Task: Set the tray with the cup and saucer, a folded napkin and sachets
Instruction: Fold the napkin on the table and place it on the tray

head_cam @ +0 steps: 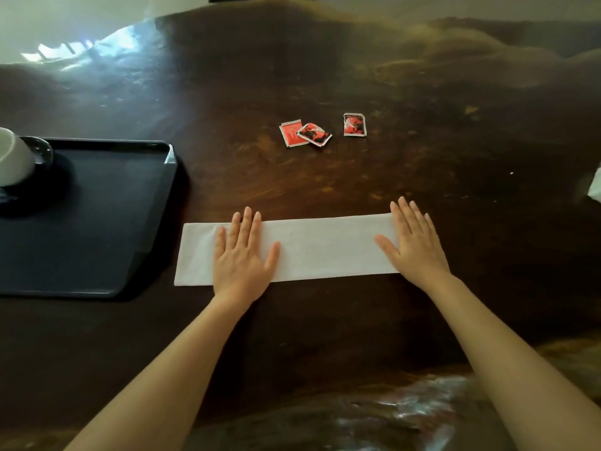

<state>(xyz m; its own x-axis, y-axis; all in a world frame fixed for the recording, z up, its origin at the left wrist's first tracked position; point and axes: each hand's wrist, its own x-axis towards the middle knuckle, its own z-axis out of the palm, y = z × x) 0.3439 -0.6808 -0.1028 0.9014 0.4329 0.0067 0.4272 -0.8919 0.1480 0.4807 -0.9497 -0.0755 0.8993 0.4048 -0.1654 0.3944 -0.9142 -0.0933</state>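
A white napkin (325, 245), folded into a long strip, lies flat on the dark wooden table in front of me. My left hand (242, 255) presses flat on its left part, fingers straight. My right hand (414, 244) lies flat on its right end. A black tray (107, 222) sits at the left, carrying a white cup (14, 157) on a dark saucer (42, 151) at its far left corner, partly cut off by the frame. Three red sachets lie beyond the napkin: two overlapping sachets (305, 133) and a single sachet (354, 125).
The wooden table (422, 157) is large, glossy and irregular in outline, with glare at the far left and near edge. Something white (595, 187) shows at the right frame edge.
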